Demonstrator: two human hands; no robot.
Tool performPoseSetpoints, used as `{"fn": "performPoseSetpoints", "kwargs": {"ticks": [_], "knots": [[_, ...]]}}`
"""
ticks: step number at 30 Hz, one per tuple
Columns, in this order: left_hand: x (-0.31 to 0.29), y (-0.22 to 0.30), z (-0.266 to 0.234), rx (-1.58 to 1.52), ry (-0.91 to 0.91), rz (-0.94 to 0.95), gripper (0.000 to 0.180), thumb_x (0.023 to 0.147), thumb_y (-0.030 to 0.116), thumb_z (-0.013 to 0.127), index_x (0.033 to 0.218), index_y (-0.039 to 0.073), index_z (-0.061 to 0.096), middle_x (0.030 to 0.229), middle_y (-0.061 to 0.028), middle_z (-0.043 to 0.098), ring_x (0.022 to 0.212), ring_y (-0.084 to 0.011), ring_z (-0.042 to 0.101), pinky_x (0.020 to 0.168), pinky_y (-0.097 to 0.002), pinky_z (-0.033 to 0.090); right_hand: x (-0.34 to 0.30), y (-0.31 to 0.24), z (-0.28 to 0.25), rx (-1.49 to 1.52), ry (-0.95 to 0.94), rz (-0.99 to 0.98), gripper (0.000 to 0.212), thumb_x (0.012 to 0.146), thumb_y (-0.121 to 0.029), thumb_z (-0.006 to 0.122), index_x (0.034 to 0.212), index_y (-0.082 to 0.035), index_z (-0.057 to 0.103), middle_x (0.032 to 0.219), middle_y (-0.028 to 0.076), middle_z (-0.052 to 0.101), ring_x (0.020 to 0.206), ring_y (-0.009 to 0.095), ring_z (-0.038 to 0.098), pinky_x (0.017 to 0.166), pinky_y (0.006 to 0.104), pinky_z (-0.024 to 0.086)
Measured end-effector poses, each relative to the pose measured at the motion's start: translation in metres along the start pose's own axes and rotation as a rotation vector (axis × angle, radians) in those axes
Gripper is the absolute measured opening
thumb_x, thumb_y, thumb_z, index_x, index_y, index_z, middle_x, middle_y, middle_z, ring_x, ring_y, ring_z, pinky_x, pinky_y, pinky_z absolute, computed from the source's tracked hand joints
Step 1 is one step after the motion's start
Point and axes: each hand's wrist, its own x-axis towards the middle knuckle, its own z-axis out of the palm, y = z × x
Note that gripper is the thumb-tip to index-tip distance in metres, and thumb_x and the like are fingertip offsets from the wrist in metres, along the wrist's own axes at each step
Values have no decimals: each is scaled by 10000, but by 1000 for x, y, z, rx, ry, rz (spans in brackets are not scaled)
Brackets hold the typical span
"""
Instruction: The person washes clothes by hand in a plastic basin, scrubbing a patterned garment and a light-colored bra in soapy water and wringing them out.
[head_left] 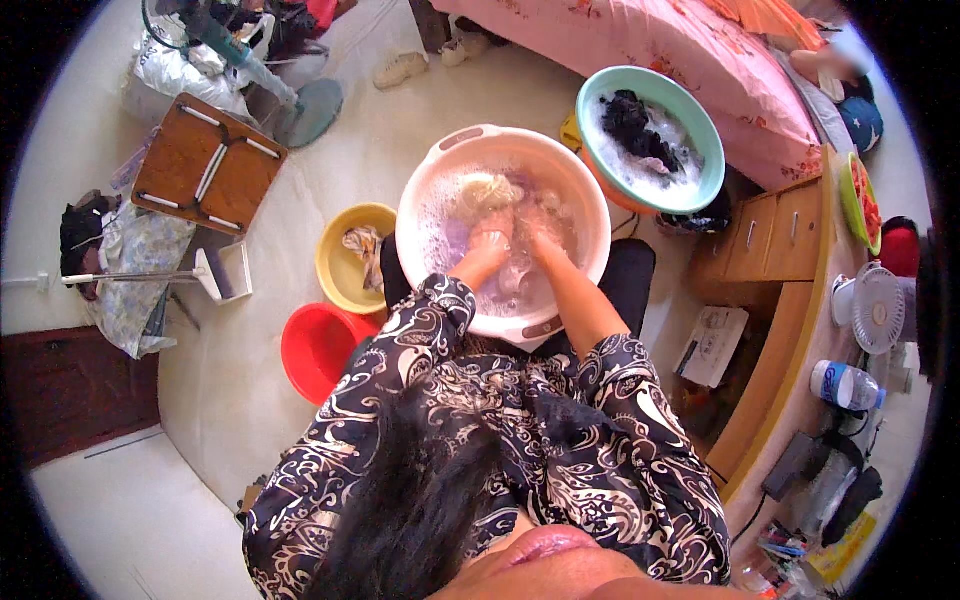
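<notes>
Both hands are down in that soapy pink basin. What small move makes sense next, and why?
I'd probably squeeze the pale cloth: it lies bunched in the pink basin, in sudsy water, just beyond the left hand and near the right hand, so it seems within easy reach. Whether either hand already grips something is unclear.

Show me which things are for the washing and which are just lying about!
For the washing, it seems: left hand, right hand, pale pink basin, pale cloth, teal basin, dark cloth, yellow basin, maybe red basin.

Just lying about, I think: dustpan, shoes, bottle, white fan.
</notes>
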Motion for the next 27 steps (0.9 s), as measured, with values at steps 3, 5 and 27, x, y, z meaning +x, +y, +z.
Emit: {"fn": "performPoseSetpoints", "kwargs": {"ticks": [3, 5, 27], "knots": [[1, -54, 40, -50, 305, 154, 414, 988, 204, 405, 1351, 49, 529, 1281, -268, 576, 1194, -447, 543, 1013, -510, 434, 9, -35, -13, 176, -223, 57, 478, 969, -321, 464, 1342, -41, 567, 1346, 250, 557, 1245, 396, 538, 1028, 480, 434], [29, -66, 34, 98, 212, 121, 416, 988, 222, 395, 1315, 31, 567, 1272, -273, 581, 1196, -451, 537, 1013, -499, 430, 22, -21, -5, 308, -128, -24, 446, 941, -319, 495, 1254, -28, 619, 1290, 247, 588, 1214, 403, 550, 1013, 476, 440], [-101, 12, -45, 48, 31, 22, 477, 986, 379, 466, 1389, 127, 508, 1544, -231, 275, 1357, -478, 346, 1076, -607, 328, -93, -49, -69, -361, -67, -356, 294, 908, -212, 557, 1165, -70, 577, 1269, 226, 539, 1122, 419, 559, 915, 541, 476]]}}
